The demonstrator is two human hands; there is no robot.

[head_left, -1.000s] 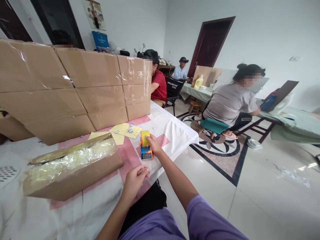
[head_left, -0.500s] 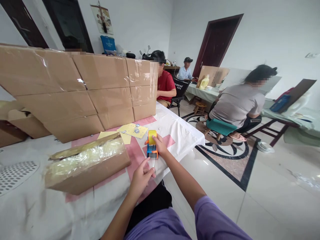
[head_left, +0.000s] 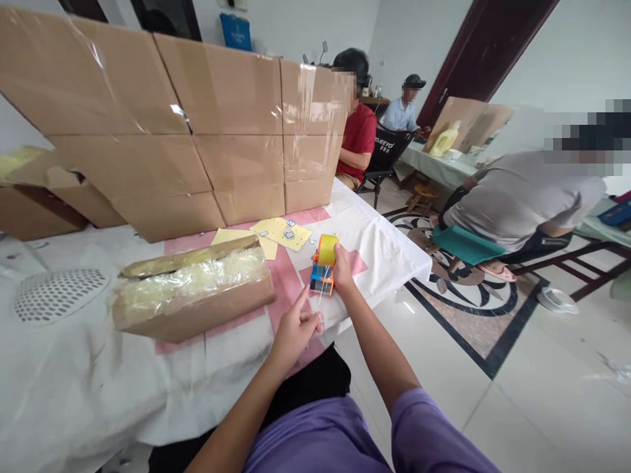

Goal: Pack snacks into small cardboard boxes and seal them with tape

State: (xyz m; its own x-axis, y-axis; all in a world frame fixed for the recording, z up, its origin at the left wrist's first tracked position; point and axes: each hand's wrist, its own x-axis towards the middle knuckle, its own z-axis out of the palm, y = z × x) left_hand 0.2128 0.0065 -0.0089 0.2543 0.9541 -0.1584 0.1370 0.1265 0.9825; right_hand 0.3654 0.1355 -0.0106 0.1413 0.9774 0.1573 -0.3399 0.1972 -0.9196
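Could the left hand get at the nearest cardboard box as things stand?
Probably yes: only tablecloth shows between the left hand and the nearest cardboard box, though that hand seems to be pinching a tape strip.

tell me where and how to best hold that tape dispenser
Probably around the yellow roll at the far end of the tape dispenser, coming from the right, as the right hand does. The roll is round and broad, while the clear strip runs off the near end toward the left hand, so that end is better left free.

Tape roll (head_left: 327, 250) is yel, dispenser (head_left: 322, 271) blu & orng, box (head_left: 211, 310) brn.
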